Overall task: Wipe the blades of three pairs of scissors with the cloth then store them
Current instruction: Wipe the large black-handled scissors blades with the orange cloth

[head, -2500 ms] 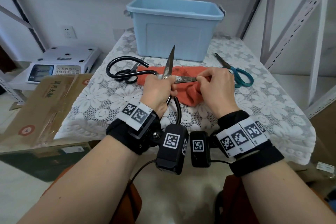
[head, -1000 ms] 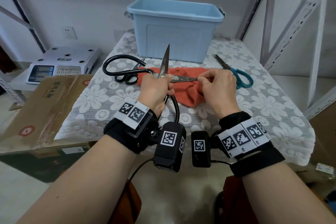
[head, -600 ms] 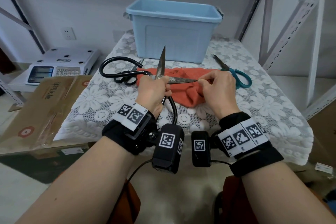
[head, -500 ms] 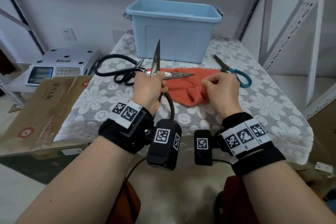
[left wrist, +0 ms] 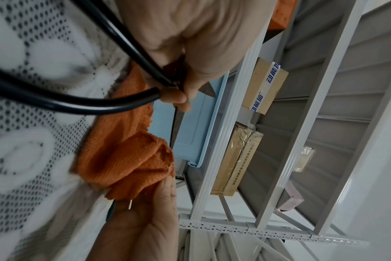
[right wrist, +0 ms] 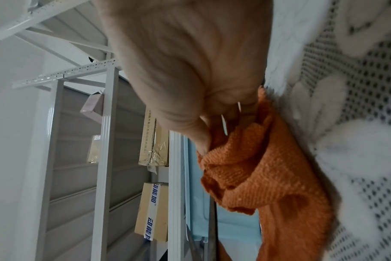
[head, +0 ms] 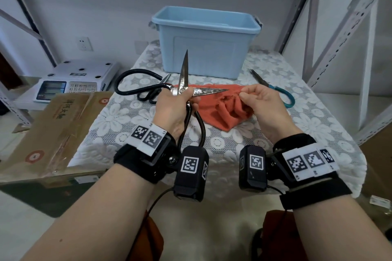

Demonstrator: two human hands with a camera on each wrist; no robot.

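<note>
Left hand [head: 172, 108]: grips open black scissors [head: 186, 89] at the pivot
Right hand [head: 262, 104]: pinches orange cloth [head: 224, 110], 3 o'clock of blades

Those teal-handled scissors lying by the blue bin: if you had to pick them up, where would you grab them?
Probably by the teal handle loops of the teal scissors, coming from the near right side. They lie flat on the lace tablecloth, with the loops toward the person and the closed blades pointing away toward the blue bin, so fingers would stay clear of the tips.
</note>
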